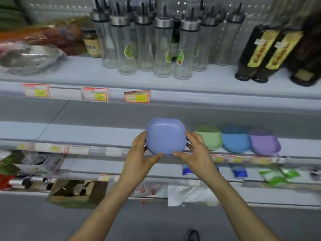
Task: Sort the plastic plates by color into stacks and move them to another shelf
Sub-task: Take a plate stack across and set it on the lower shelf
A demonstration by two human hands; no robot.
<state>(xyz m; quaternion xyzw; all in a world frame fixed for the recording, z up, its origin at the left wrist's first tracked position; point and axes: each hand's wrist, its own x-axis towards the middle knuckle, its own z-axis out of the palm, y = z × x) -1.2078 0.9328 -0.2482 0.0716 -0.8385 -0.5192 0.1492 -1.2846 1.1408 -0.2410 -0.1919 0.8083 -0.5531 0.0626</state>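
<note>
Left hand (139,150) + right hand (196,152) both clamp the periwinkle plate stack (165,134) from its sides, thumbs on the near rim. The stack is at the front lip of the mid shelf (86,134); can't tell if resting or lifted.

Risk: uneven squeeze → plates fan out or drop off the edge. Drift right → bumps the green stack (210,138), w/ blue stack (235,141) and purple stack (264,142) beyond.

Far, upper shelf (208,79): glass bottles (161,49), look empty.

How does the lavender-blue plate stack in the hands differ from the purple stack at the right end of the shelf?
The lavender-blue stack is bluer and paler; the purple stack is a deeper violet. The lavender-blue stack is gripped by the left hand and right hand; the purple stack rests on the shelf, untouched. Both look like rounded-square plastic plates.
</note>
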